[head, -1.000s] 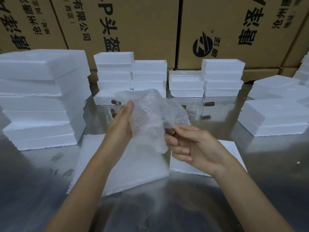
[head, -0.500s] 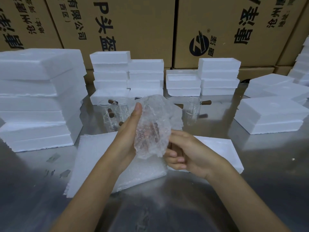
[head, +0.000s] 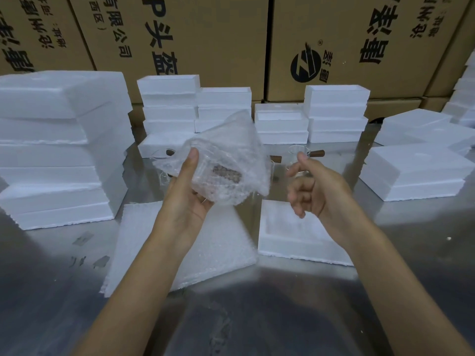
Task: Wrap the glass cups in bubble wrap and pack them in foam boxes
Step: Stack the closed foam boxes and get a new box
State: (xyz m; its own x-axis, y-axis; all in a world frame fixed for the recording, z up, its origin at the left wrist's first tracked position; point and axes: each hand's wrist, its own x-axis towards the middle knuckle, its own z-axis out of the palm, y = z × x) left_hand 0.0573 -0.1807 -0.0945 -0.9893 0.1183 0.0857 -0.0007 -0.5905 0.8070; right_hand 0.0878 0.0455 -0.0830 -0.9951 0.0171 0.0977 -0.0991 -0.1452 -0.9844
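The left hand is raised above a steel table, palm up, with its thumb and fingers curled around a bundle of bubble wrap. Inside the wrap a glass cup shows faintly, and a brown handle can be made out through the plastic. A loose flap of the wrap sticks up and to the right of the bundle.

The right hand hovers just beside the bundle, apart from it, fingers loosely spread and relaxed, holding nothing. It looks slightly blurred.

Below the left hand a flat stack of bubble wrap sheets lies on the table. Under the right hand sits an open foam box, a shallow white tray.

Farther back, an unwrapped glass cup with a brown handle stands behind the right hand, and more glassware shows partly behind the bundle. Stacks of white foam boxes rise on the left, across the back and on the right. Brown cardboard cartons with black printed characters form a wall behind the table.
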